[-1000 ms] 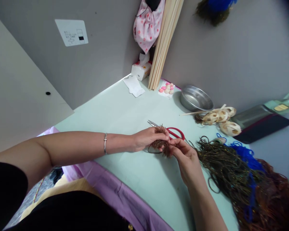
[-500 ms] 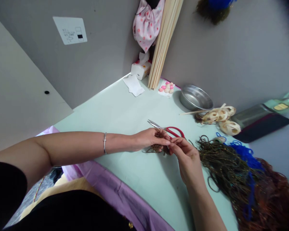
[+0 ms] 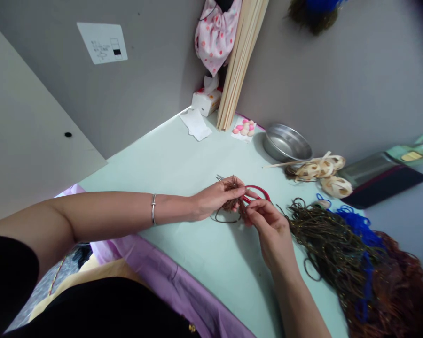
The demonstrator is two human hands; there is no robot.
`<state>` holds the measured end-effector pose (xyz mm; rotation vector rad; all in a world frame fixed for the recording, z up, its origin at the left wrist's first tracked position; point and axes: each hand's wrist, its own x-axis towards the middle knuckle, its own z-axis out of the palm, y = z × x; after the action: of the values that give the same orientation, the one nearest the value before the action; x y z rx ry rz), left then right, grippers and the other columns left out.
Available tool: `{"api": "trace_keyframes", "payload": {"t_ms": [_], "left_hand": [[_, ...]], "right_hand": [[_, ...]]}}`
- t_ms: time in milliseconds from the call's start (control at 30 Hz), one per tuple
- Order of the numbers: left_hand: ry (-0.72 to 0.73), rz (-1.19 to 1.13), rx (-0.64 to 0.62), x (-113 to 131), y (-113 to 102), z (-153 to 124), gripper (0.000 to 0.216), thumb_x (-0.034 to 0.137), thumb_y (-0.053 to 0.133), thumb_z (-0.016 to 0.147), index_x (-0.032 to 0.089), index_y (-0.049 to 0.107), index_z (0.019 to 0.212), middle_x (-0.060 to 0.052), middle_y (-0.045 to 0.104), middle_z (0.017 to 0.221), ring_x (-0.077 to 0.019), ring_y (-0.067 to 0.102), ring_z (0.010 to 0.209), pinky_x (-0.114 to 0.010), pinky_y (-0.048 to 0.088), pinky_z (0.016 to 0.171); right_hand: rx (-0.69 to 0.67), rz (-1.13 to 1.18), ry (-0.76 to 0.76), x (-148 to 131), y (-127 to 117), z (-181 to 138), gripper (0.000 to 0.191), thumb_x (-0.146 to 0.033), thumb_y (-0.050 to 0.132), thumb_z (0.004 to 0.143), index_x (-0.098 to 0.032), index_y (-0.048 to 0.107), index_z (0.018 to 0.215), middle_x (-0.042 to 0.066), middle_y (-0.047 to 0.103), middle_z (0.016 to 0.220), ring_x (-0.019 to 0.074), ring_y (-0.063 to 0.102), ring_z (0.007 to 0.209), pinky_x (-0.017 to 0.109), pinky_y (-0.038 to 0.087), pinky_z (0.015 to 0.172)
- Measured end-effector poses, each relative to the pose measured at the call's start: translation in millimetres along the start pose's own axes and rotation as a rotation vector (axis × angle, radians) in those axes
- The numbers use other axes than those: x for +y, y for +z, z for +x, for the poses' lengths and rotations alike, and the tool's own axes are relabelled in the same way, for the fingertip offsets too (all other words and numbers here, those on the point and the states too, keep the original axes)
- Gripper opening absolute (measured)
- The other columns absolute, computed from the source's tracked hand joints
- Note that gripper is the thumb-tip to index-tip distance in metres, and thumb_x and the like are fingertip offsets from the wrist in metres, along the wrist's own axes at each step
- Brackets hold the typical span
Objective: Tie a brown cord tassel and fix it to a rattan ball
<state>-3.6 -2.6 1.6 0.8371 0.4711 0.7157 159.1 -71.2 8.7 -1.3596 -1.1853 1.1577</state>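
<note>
Over the pale green table [image 3: 169, 164], my left hand [image 3: 213, 199] and my right hand [image 3: 268, 227] meet on a small tuft of brown fibres [image 3: 233, 203]. Both hands pinch it, fingers closed around the strands. A thin loop of the same fibre trails on the table under my left hand. Just behind the tuft lie red-handled scissors [image 3: 255, 190], their blades partly hidden by my left fingers. A silver bangle [image 3: 154, 209] sits on my left wrist.
A heap of dark green, blue and rust-brown fibre strands [image 3: 341, 253] lies at the right. Behind are woven straw pieces [image 3: 322, 171], a steel bowl [image 3: 285, 143], pink and white pieces [image 3: 246, 127], a tissue box [image 3: 206, 101], wooden slats [image 3: 241, 61] and a dark tray [image 3: 380, 176].
My left hand has shifted slightly up over the scissors' blades, its fingers curling tighter on the tuft. My right hand stays pinched on it.
</note>
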Motion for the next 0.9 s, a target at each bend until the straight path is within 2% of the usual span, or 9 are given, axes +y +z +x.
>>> {"api": "trace_keyframes", "payload": {"t_ms": [100, 200, 300, 467, 600, 733, 900], "left_hand": [[-0.03, 0.038, 0.032, -1.5, 1.3, -1.0, 0.026, 0.032, 0.073, 0.082, 0.017, 0.052, 0.087, 0.001, 0.064, 0.084, -0.0035, 0.054, 0.054, -0.019, 0.041, 0.055], [-0.15, 0.009, -0.046, -1.8, 1.9, -1.4, 0.028, 0.026, 0.08, 0.073, 0.015, 0.057, 0.085, 0.001, 0.062, 0.077, -0.0048, 0.057, 0.058, -0.021, 0.046, 0.063], [-0.24, -0.05, -0.059, -1.5, 0.6, -0.1, 0.027, 0.025, 0.08, 0.073, 0.014, 0.058, 0.085, 0.001, 0.062, 0.072, -0.0054, 0.057, 0.056, -0.021, 0.045, 0.06], [-0.134, -0.054, -0.011, -1.9, -2.0, 1.4, 0.027, 0.027, 0.079, 0.074, 0.014, 0.058, 0.085, 0.002, 0.062, 0.074, -0.006, 0.058, 0.054, -0.022, 0.046, 0.06], [-0.112, 0.006, -0.031, -2.8, -0.3, -1.4, 0.027, 0.027, 0.079, 0.074, 0.014, 0.057, 0.085, 0.0, 0.063, 0.077, -0.0051, 0.058, 0.058, -0.021, 0.046, 0.062], [-0.113, 0.031, -0.051, -4.1, 0.9, -2.6, 0.025, 0.028, 0.076, 0.078, 0.015, 0.056, 0.084, 0.002, 0.061, 0.073, -0.0048, 0.057, 0.058, -0.02, 0.047, 0.061], [-0.13, -0.022, -0.014, -7.4, -1.6, 0.3, 0.023, 0.033, 0.069, 0.085, 0.017, 0.052, 0.089, 0.002, 0.062, 0.075, -0.0065, 0.059, 0.055, -0.021, 0.05, 0.059]], "right_hand": [[0.084, 0.033, 0.007, 0.0, -1.3, -0.2, 0.011, -0.031, 0.072, 0.084, -0.022, 0.066, 0.086, -0.003, 0.056, 0.067, 0.0114, 0.047, 0.061, 0.025, 0.038, 0.061], [0.092, 0.063, 0.012, 0.0, -1.3, 0.2, 0.013, -0.032, 0.074, 0.082, -0.022, 0.067, 0.086, -0.003, 0.057, 0.07, 0.0108, 0.047, 0.06, 0.025, 0.038, 0.059], [0.106, 0.083, 0.007, 0.3, -1.5, 1.3, 0.015, -0.032, 0.076, 0.08, -0.021, 0.068, 0.086, -0.002, 0.057, 0.073, 0.0105, 0.047, 0.061, 0.024, 0.039, 0.059], [0.122, 0.114, 0.048, -0.3, -3.4, 2.5, 0.022, -0.042, 0.071, 0.084, -0.02, 0.067, 0.087, -0.002, 0.058, 0.073, 0.0101, 0.046, 0.059, 0.024, 0.038, 0.058], [0.053, 0.014, 0.039, -2.2, -1.9, 0.7, 0.03, -0.051, 0.064, 0.088, -0.021, 0.065, 0.085, -0.001, 0.058, 0.07, 0.0122, 0.048, 0.06, 0.026, 0.039, 0.06], [-0.002, -0.098, -0.011, -2.9, -1.3, -0.9, 0.03, -0.045, 0.066, 0.089, -0.02, 0.062, 0.074, -0.002, 0.054, 0.063, 0.0129, 0.046, 0.062, 0.026, 0.037, 0.062], [-0.001, -0.045, -0.009, 0.0, -4.6, 0.2, 0.019, -0.039, 0.067, 0.089, -0.021, 0.066, 0.083, -0.002, 0.058, 0.068, 0.0139, 0.051, 0.065, 0.027, 0.041, 0.067]]}}
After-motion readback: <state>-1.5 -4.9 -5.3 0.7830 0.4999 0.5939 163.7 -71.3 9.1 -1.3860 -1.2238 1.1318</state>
